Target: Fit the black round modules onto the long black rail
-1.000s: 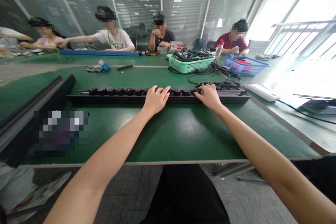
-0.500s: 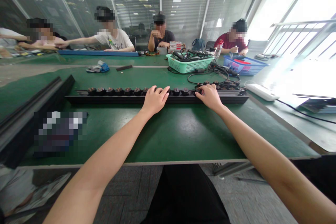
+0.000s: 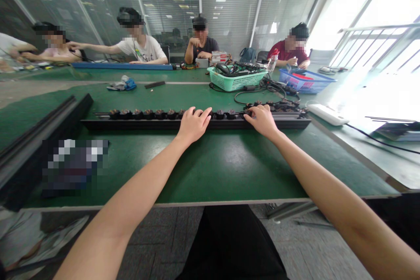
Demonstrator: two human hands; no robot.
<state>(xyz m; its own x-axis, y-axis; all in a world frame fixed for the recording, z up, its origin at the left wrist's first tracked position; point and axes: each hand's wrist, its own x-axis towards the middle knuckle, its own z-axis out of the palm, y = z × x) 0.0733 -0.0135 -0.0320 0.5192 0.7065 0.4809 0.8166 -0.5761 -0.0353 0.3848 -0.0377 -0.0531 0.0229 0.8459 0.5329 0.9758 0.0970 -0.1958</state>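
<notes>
Left hand point(image 3: 194, 125), grip spread, lies over the black rail point(image 3: 147, 125) while right hand point(image 3: 262, 121), grip pinching a round black module point(image 3: 247, 113), best keeps it square without rocking the rail.

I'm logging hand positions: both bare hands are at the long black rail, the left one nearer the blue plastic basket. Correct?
Not quite: the head view shows the bare right hand, not the left hand, nearer the blue plastic basket. Both are at the long black rail.

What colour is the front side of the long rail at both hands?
The rail's front side is black, in the head view.
</notes>
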